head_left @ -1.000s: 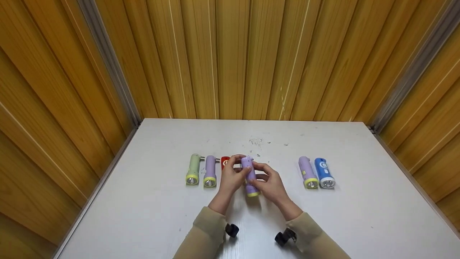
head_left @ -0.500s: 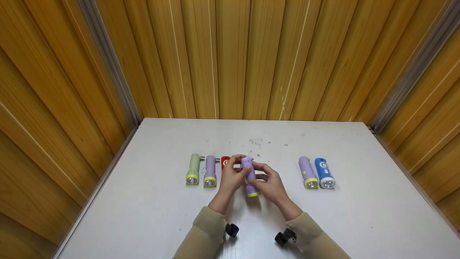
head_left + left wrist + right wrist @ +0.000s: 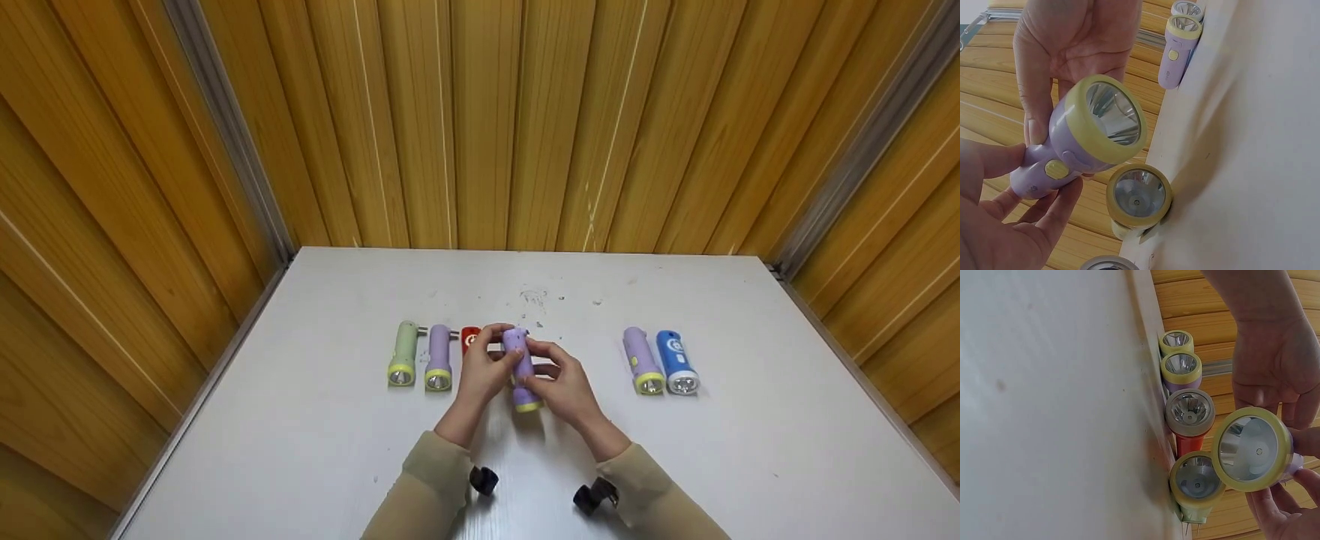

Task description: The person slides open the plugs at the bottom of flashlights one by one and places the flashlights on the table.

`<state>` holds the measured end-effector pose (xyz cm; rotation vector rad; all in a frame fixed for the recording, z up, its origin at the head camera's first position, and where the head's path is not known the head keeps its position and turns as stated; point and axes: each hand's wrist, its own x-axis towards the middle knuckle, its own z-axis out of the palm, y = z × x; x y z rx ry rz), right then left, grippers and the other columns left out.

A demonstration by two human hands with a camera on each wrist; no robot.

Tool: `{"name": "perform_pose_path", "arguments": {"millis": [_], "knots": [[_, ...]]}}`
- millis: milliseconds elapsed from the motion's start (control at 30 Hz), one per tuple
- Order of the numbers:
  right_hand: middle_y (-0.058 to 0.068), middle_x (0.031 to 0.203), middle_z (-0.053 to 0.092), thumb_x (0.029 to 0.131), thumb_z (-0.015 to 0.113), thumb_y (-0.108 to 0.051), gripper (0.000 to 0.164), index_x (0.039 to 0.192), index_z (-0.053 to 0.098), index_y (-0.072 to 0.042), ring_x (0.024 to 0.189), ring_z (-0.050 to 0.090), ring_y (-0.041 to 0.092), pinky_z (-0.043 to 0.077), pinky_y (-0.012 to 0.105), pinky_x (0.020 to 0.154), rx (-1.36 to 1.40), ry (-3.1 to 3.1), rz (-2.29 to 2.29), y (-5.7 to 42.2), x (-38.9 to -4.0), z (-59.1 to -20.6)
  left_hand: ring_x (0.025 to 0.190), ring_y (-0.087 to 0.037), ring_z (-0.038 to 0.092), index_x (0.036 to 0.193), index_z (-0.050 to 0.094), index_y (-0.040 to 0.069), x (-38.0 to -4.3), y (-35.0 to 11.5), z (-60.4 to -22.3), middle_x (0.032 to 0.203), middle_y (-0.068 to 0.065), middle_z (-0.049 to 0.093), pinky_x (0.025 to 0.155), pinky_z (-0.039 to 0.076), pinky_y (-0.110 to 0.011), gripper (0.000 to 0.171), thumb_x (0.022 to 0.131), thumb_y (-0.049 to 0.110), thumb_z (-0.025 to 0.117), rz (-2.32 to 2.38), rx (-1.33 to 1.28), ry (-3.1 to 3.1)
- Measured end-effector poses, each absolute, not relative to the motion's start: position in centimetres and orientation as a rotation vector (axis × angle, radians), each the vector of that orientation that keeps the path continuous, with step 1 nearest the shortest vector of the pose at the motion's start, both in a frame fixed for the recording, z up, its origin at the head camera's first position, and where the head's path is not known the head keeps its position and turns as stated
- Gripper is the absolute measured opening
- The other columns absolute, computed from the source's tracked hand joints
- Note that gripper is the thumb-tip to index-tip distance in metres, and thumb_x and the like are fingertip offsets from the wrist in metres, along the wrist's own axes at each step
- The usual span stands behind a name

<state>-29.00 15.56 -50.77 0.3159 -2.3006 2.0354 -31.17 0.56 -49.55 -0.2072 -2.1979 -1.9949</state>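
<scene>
A purple flashlight [image 3: 516,343] with a yellow rim is held up by both hands over the middle of the table. My left hand [image 3: 486,369] grips its tail end from the left, thumb on top. From the other side my right hand [image 3: 568,382] pinches its body. In the left wrist view its yellow switch [image 3: 1057,169] and clear lens [image 3: 1112,112] show. Just beyond lies a green flashlight [image 3: 1195,513] with a yellow rim, seen in the right wrist view and hidden by the hands in the head view. Beside the left hand is a red flashlight [image 3: 470,337], partly covered.
On the white table [image 3: 315,450], a green flashlight [image 3: 403,352] and a purple flashlight [image 3: 439,356] lie left, metal prongs out at their tails. At right lie another purple flashlight [image 3: 641,358] and a blue flashlight [image 3: 677,360]. Wood-look panels [image 3: 480,127] enclose the table.
</scene>
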Motion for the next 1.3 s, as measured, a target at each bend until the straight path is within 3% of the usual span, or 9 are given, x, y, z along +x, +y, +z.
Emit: {"name": "perform_pose_path", "arguments": {"millis": [1067,1300], "knots": [[0.024,0.134,0.061,0.087,0.071,0.006,0.05,0.136,0.06,0.0,0.105,0.07,0.033,0.059,0.031,0.085,0.309,-2.338,2.014,15.4,-28.83,-50.61,0.084,-0.025,0.07,0.125,0.067,0.003,-31.4,0.32,-49.7,0.118,-0.023,0.069,0.075,0.057,-0.03,0.042,0.083,-0.001,0.074,-1.992,-0.223,-2.234],[0.024,0.133,0.062,0.087,0.071,0.007,0.051,0.137,0.06,0.0,0.105,0.07,0.033,0.059,0.03,0.083,0.309,-2.343,2.02,15.41,-28.79,-50.61,0.09,-0.03,0.071,0.125,0.066,0.0,-31.22,0.26,-49.65,0.116,-0.025,0.069,0.081,0.06,-0.037,0.042,0.083,-0.002,0.073,-2.005,-0.252,-2.209]]}}
